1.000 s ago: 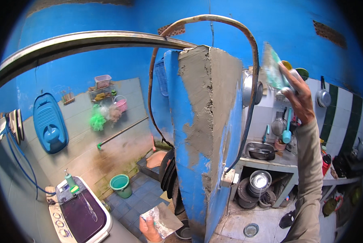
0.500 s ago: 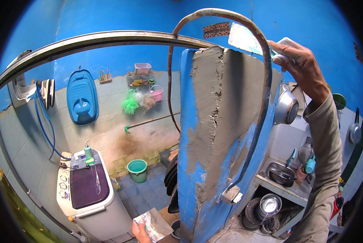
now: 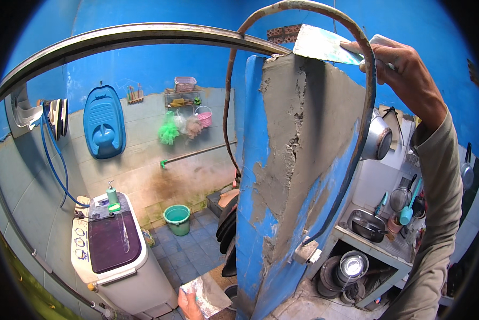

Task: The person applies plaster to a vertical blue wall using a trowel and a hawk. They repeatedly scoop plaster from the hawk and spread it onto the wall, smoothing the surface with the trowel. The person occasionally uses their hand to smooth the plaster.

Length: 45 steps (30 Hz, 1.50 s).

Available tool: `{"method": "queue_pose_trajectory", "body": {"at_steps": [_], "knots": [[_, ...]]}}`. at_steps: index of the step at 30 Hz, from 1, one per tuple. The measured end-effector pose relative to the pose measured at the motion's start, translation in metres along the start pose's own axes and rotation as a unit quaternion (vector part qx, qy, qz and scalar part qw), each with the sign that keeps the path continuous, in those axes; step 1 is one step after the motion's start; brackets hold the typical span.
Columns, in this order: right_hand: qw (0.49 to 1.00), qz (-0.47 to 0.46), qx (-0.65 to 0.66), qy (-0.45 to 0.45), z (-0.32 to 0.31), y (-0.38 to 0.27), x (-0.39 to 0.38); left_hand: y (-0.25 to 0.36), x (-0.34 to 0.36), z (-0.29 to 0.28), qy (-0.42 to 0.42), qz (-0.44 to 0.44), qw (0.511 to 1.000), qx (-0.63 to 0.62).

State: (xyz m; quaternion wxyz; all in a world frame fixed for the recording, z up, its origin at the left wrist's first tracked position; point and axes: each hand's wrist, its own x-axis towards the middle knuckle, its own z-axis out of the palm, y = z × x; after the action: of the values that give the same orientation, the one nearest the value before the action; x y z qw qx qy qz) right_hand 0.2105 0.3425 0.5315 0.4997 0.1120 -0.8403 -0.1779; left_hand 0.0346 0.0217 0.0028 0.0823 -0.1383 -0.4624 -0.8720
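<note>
Two bare hands are visible, one right hand (image 3: 408, 68) and one left hand (image 3: 190, 305), along with two flat plates: one whitish plate (image 3: 320, 45) and one shiny plate (image 3: 210, 295). There is one plastered wall end (image 3: 325, 117), one overhead metal rail (image 3: 143, 33), one looped hose (image 3: 370, 90) and one socket box (image 3: 305, 252). Beyond the wall: one moulded blue plastic piece (image 3: 104, 120), three mesh puffs (image 3: 169, 131), one pink basket (image 3: 203, 117), one green bucket (image 3: 177, 226), one pump bottle (image 3: 112, 196), and one washing machine (image 3: 143, 290) with three dials (image 3: 80, 242). Opposite are one sink (image 3: 368, 221) and one turquoise ladle (image 3: 406, 215). The dark round-edged objects (image 3: 228, 229) overlap too much to count.
</note>
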Motion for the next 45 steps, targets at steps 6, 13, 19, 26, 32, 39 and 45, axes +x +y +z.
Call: {"method": "queue_pose_trajectory", "body": {"at_steps": [6, 13, 19, 26, 32, 39, 45], "knots": [[0.999, 0.028, 0.013, -0.028, 0.001, 0.003, 0.003, -0.007, 0.002, -0.003, -0.001, 0.010, 1.000, -0.008], [0.994, 0.046, 0.092, -0.033, 0.019, 0.028, -0.004, -0.003, 0.001, 0.004, -0.009, -0.002, 1.000, -0.008], [0.992, 0.063, 0.100, -0.048, 0.018, 0.031, -0.004, -0.008, 0.001, -0.004, -0.013, 0.012, 1.000, 0.015], [0.994, 0.090, -0.009, -0.060, -0.003, 0.039, -0.008, -0.011, 0.000, -0.010, -0.012, 0.006, 1.000, 0.024], [0.994, 0.020, 0.083, 0.065, 0.016, 0.010, -0.031, 0.019, -0.008, 0.011, -0.005, 0.027, 0.986, 0.164], [0.989, -0.060, 0.106, 0.081, 0.026, 0.007, -0.035, 0.016, -0.012, 0.004, -0.033, 0.004, 0.972, 0.230], [0.984, -0.153, 0.061, 0.063, 0.027, 0.006, -0.034, 0.027, -0.017, 0.007, -0.007, -0.003, 0.974, 0.227]]}}
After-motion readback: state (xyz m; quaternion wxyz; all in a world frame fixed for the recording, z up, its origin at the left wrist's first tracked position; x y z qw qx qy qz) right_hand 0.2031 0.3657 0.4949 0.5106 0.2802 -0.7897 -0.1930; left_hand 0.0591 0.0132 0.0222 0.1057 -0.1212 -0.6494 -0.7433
